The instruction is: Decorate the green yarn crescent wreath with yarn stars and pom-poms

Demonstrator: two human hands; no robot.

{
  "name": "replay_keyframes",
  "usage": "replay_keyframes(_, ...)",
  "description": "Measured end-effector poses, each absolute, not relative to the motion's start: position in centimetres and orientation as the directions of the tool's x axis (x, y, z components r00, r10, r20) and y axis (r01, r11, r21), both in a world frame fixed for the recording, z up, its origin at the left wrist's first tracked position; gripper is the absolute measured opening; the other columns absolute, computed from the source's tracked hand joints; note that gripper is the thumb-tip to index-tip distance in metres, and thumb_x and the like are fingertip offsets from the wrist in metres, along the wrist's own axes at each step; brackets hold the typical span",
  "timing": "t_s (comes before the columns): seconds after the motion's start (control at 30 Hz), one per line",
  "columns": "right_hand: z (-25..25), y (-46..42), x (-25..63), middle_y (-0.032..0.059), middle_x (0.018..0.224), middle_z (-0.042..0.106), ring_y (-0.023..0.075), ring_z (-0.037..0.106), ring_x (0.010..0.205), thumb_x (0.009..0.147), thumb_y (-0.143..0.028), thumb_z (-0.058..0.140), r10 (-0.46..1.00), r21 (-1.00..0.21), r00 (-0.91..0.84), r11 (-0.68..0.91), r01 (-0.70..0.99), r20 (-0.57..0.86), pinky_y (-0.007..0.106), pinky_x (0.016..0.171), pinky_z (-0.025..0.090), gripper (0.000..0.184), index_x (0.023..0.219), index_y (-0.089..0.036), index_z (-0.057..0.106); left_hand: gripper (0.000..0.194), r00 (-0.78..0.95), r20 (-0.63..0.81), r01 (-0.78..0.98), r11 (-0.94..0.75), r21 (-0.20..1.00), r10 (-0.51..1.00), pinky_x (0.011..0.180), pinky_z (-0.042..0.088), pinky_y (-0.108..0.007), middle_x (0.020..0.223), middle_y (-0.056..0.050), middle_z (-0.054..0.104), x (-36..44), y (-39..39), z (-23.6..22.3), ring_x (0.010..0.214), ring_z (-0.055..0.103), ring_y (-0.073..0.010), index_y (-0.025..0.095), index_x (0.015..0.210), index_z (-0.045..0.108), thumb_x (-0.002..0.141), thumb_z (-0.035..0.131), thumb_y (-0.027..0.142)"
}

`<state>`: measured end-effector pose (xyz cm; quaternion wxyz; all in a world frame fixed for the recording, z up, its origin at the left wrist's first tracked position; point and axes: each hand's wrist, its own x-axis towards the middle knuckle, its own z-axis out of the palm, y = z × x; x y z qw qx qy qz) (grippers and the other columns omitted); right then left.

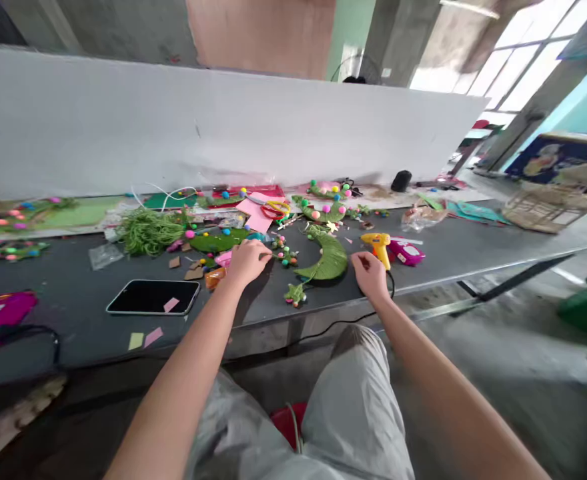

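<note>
Head view shows the green crescent [334, 259] lying on the dark table [453, 247] between the left hand [247, 261] and the right hand [372, 275]. Left fingertips look pinched together; I cannot tell whether the curled right fingers meet.

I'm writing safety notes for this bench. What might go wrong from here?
The yellow glue gun lies close beside the right hand; if hot, which I can't tell, it could burn it. The black cord below the front edge of the table might snag on a knee. The small green star near that edge could be brushed off.
</note>
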<state>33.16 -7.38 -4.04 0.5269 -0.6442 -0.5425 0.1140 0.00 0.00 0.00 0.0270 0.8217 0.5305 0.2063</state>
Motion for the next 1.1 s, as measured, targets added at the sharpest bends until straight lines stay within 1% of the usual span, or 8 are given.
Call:
replay_keyframes(0.13,-4.0,-7.4,33.1,0.0069,0.077,0.069,0.0199,0.060,0.071,0.085,-0.048,0.056,0.826,-0.795,0.375,0.136,0.591,0.421,0.034,0.073,0.047,0.033,0.081,-0.017,0.068,0.020,0.348,0.330,0.839,-0.448,0.308,0.878,0.103,0.049,-0.049,0.117,-0.008,0.071,0.5,0.0,-0.4,0.114,0.064,-0.0244,0.018,0.104,0.073,0.098,0.065,0.035)
replay_keyframes(0.27,-3.8,-7.7,32.9,0.0072,0.077,0.070,0.0195,0.059,0.070,0.086,-0.047,0.056,0.830,-0.788,0.369,0.129,0.602,0.418,0.033,0.071,0.048,0.033,0.081,-0.017,0.068,0.016,0.307,0.377,0.813,-0.447,0.373,0.874,0.098,0.046,-0.043,0.111,-0.008,0.076,1.0,0.3,-0.9,0.111,0.064,-0.0276,0.022,0.093,0.077,0.096,0.064,0.030)
replay_keyframes(0.5,-3.7,-8.0,32.7,0.0066,0.076,0.070,0.0194,0.059,0.070,0.086,-0.045,0.057,0.837,-0.779,0.361,0.117,0.617,0.412,0.033,0.072,0.049,0.030,0.079,-0.018,0.067,0.023,0.179,0.441,0.753,-0.411,0.514,0.880,0.096,0.052,-0.043,0.107,-0.008,0.074,0.8,1.2,-1.5,0.103,0.068,-0.0236,0.018,0.102,0.073,0.100,0.061,0.037)
replay_keyframes(0.7,-3.9,-7.9,32.7,0.0064,0.076,0.069,0.0198,0.059,0.070,0.086,-0.043,0.058,0.826,-0.781,0.368,0.133,0.610,0.428,0.034,0.073,0.049,0.028,0.078,-0.018,0.068,0.034,0.080,0.434,0.663,-0.373,0.649,0.897,0.091,0.059,-0.044,0.124,-0.010,0.068,0.0,1.8,-1.9,0.105,0.068,-0.0224,0.017,0.124,0.065,0.100,0.063,0.040)
replay_keyframes(0.87,-2.6,-8.6,32.1,0.0090,0.079,0.069,0.0199,0.057,0.069,0.088,-0.044,0.055,0.787,-0.782,0.379,0.199,0.591,0.487,0.035,0.069,0.049,0.030,0.084,-0.017,0.068,0.035,0.079,0.456,0.542,-0.422,0.726,0.886,0.090,0.060,-0.044,0.124,-0.010,0.067,-0.8,1.4,-0.8,0.105,0.068,-0.0223,0.016,0.127,0.064,0.100,0.064,0.039)
replay_keyframes(0.97,-0.1,-8.6,29.7,0.0104,0.091,0.070,0.0192,0.058,0.073,0.090,-0.043,0.058,0.803,-0.750,0.259,0.313,0.582,0.536,0.034,0.068,0.049,0.031,0.094,-0.016,0.072,0.031,0.104,0.483,0.471,-0.471,0.746,0.869,0.084,0.060,-0.039,0.106,-0.007,0.073,-1.5,0.2,1.3,0.092,0.071,-0.0199,0.014,0.110,0.070,0.099,0.065,0.043)
replay_keyframes(1.03,2.1,-7.9,26.9,0.0091,0.108,0.072,0.0180,0.063,0.080,0.090,-0.042,0.062,0.836,-0.725,0.085,0.415,0.550,0.543,0.031,0.070,0.052,0.031,0.109,-0.020,0.075,0.034,0.116,0.504,0.436,-0.500,0.748,0.856,0.079,0.058,-0.033,0.088,-0.006,0.077,-1.9,-0.9,3.0,0.082,0.072,-0.0214,0.016,0.093,0.076,0.094,0.067,0.049)
replay_keyframes(1.1,4.3,-6.7,23.5,0.0072,0.125,0.071,0.0164,0.065,0.084,0.089,-0.040,0.067,0.844,-0.706,-0.104,0.501,0.500,0.526,0.029,0.072,0.053,0.038,0.123,-0.025,0.073,0.037,0.126,0.520,0.412,-0.521,0.747,0.845,0.076,0.057,-0.031,0.087,-0.007,0.079,-2.3,-2.0,4.5,0.081,0.073,-0.0225,0.017,0.092,0.079,0.090,0.070,0.053)
